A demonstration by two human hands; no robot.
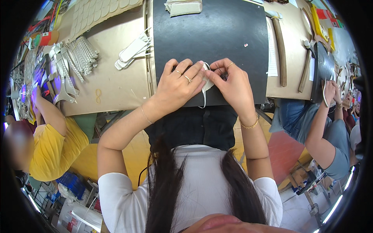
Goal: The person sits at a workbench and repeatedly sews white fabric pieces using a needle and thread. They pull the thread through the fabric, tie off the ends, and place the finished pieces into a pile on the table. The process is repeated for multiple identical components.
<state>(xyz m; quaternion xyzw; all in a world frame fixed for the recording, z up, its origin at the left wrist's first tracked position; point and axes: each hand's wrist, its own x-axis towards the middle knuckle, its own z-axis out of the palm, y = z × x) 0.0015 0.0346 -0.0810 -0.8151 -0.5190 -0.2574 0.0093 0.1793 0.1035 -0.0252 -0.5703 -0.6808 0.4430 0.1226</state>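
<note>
Between my hands, over the black mat (233, 31), is a small cream piece with a thin white strip (208, 84); one end of the strip hangs down toward the mat's near edge. It looks like leather, though my fingers cover much of it. My left hand (177, 83) lies bent over its left side, fingertips pressed on it. From the right, my right hand (235, 82) pinches its upper edge between thumb and fingers. Left of the mat lies a small pile of white flat pieces with thin straps (134, 50).
A stack of cream pieces (184, 7) sits at the mat's far edge. Braided white straps (82, 56) lie at the left. A hammer (279, 42) with a long wooden handle rests right of the mat. People work on both sides, one in a yellow shirt (60, 145).
</note>
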